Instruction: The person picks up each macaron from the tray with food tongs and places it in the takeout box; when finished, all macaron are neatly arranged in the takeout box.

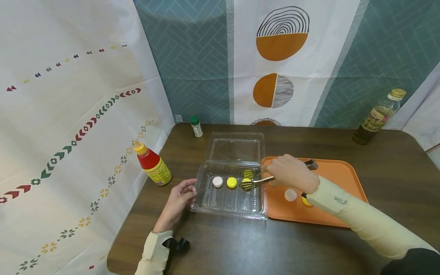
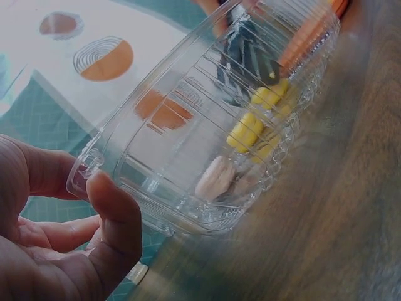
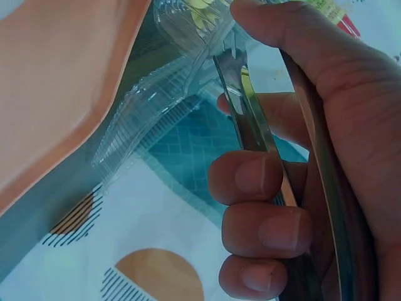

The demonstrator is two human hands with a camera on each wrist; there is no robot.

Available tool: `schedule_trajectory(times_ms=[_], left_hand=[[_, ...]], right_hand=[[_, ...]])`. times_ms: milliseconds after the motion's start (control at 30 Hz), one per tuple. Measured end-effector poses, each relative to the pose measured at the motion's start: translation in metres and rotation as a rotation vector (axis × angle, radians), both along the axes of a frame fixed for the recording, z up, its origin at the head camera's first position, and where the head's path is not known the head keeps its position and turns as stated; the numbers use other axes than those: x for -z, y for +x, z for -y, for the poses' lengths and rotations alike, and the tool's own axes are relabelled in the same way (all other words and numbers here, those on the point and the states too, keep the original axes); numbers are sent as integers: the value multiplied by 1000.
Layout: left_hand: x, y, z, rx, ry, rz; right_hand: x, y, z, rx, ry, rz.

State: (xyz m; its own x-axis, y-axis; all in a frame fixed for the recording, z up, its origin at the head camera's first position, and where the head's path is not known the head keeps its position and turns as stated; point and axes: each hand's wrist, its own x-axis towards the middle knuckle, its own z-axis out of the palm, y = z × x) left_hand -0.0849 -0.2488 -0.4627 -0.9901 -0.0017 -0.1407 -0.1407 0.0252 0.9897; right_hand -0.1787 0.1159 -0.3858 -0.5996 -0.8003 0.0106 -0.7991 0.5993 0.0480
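A clear plastic clamshell box (image 1: 220, 206) lies with its lid (image 1: 237, 147) folded back. My left hand (image 1: 180, 198) pinches its left rim between thumb and fingers, as the left wrist view shows. My right hand (image 1: 287, 173) grips metal tongs (image 1: 264, 180), fingers wrapped round both arms. The slotted tong heads reach into the box, at a yellow macaron (image 1: 246, 182) on the right. Left of it in one row sit another yellow macaron (image 1: 232, 182) and a pale pink one (image 1: 217, 181). The left wrist view shows the pink macaron (image 2: 215, 178) through the box wall.
An orange tray (image 1: 338, 172) adjoins the box on the right, bearing a pale macaron (image 1: 290, 195) and a yellow one (image 1: 307, 201) partly behind the right sleeve. A red sauce bottle (image 1: 152, 164) stands left, a green-capped shaker (image 1: 196, 126) behind, an oil bottle (image 1: 376, 118) back right.
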Motion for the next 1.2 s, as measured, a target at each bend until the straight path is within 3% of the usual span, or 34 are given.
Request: schedule_trajectory(times_ms=[267, 533, 767, 1200], left_hand=[[0, 0, 1, 12, -9, 1], [1, 1, 1, 11, -17, -4], [1, -1, 1, 9, -18, -10], [2, 1, 1, 9, -17, -12]], right_hand=[[3, 11, -16, 76, -104, 2], [7, 23, -36, 131, -166, -76], [15, 34, -56, 196, -212, -80], [32, 56, -102, 246, -363, -155]])
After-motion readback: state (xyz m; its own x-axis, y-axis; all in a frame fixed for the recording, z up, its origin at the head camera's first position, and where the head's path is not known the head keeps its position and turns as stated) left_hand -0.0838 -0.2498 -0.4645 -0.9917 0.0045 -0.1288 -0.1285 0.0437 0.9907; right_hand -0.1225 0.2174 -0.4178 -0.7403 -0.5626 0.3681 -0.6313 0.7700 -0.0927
